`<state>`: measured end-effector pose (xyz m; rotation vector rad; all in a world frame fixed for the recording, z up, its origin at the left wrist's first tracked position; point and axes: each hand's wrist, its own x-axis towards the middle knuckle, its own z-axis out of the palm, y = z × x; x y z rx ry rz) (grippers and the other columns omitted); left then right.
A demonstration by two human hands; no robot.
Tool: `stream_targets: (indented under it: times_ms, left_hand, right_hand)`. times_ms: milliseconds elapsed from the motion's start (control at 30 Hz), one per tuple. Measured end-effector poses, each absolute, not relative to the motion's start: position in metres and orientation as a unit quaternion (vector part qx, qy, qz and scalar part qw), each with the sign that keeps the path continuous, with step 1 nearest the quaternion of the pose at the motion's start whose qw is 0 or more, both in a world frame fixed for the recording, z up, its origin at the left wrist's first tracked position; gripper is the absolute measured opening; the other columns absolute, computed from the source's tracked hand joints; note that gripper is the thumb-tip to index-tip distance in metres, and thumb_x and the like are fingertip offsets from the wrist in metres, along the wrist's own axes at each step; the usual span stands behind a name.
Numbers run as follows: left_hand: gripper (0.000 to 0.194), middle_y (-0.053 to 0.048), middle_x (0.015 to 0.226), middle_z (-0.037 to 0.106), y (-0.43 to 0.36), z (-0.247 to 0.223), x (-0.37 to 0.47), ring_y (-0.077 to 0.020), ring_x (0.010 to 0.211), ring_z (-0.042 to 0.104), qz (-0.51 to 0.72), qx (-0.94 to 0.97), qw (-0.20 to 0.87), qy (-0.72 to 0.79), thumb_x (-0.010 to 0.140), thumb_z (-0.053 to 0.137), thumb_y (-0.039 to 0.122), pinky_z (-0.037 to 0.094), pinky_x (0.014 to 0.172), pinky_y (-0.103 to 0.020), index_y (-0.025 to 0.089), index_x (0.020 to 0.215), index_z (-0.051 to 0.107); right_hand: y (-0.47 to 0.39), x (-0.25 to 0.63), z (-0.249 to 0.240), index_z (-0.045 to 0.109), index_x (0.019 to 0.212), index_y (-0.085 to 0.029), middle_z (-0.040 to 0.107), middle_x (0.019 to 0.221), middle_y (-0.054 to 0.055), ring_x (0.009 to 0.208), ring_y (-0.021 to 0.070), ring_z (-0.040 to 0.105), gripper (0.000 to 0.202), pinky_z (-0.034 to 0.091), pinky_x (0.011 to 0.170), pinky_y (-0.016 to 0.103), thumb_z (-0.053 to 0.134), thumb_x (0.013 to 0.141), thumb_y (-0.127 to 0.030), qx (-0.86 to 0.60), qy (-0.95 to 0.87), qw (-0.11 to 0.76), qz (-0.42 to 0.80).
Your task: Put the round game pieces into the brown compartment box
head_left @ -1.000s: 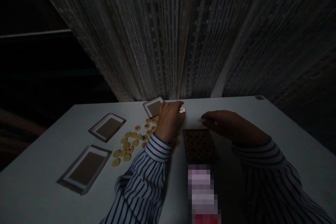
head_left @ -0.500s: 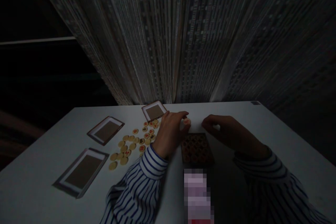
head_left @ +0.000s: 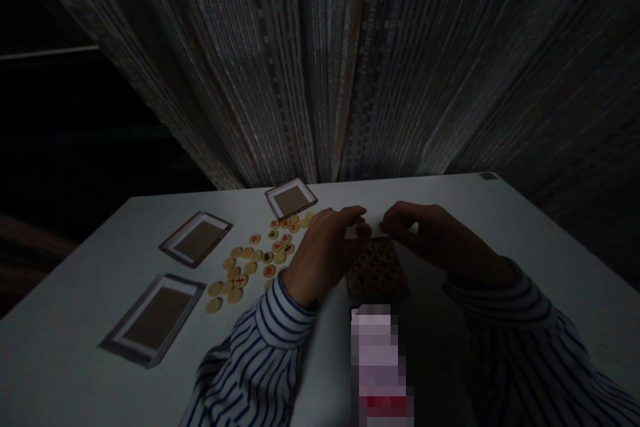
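— Both hands have closed in over the box [head_left: 376,269] since a second ago?
— Yes. The left hand [head_left: 327,247] brought its round piece [head_left: 363,230] from the far table [head_left: 70,320] to the box's far edge, pinched in its fingertips. The right hand [head_left: 425,233] rests curled beside it; whether it holds anything, I cannot tell.

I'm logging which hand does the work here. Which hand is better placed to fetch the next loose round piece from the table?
Probably the left hand: the loose pieces lie right beside it. The right hand sits across the patterned box.
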<state>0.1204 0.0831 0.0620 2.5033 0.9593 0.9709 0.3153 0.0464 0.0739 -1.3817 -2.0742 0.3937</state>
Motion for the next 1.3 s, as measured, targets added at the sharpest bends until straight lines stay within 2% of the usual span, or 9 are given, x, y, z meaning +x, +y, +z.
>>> stream_targets:
  times_ms: [567, 800, 1300]
  left_hand:
    - [0.037, -0.004, 0.096, 0.066, 0.0854, 0.0536, 0.1209, -0.0162, 0.089, 0.06, 0.307, 0.876, 0.223, 0.298, 0.08, 0.059, 0.02, 0.049, 0.081, -0.035, 0.02, 0.116, 0.049]
    - [0.041, -0.005, 0.098, 0.065, 0.0854, 0.0532, 0.1199, -0.0177, 0.091, 0.06, 0.3, 0.875, 0.251, 0.285, 0.079, 0.059, 0.015, 0.048, 0.081, -0.037, 0.019, 0.118, 0.047]
    - [0.04, -0.006, 0.098, 0.066, 0.0834, 0.0566, 0.1211, -0.0181, 0.092, 0.06, 0.308, 0.871, 0.264, 0.275, 0.079, 0.058, 0.015, 0.048, 0.082, -0.037, 0.019, 0.118, 0.048]
  right_hand:
    - [0.0462, 0.3111, 0.0734, 0.056, 0.078, -0.017, 0.062, 0.067, 0.0, 0.06, 0.0094, 0.054, 0.015, 0.042, 0.057, 0.022, 0.051, 0.084, -0.03, -0.519, -0.775, 0.29, 0.215]
    - [0.0478, 0.3096, 0.0699, 0.057, 0.079, -0.017, 0.063, 0.068, 0.001, 0.06, 0.0106, 0.056, 0.017, 0.043, 0.055, 0.023, 0.053, 0.083, -0.033, -0.501, -0.774, 0.305, 0.236]
    - [0.0482, 0.3107, 0.068, 0.059, 0.08, -0.017, 0.063, 0.069, 0.001, 0.062, 0.0107, 0.056, 0.016, 0.043, 0.056, 0.023, 0.054, 0.082, -0.032, -0.493, -0.771, 0.316, 0.252]
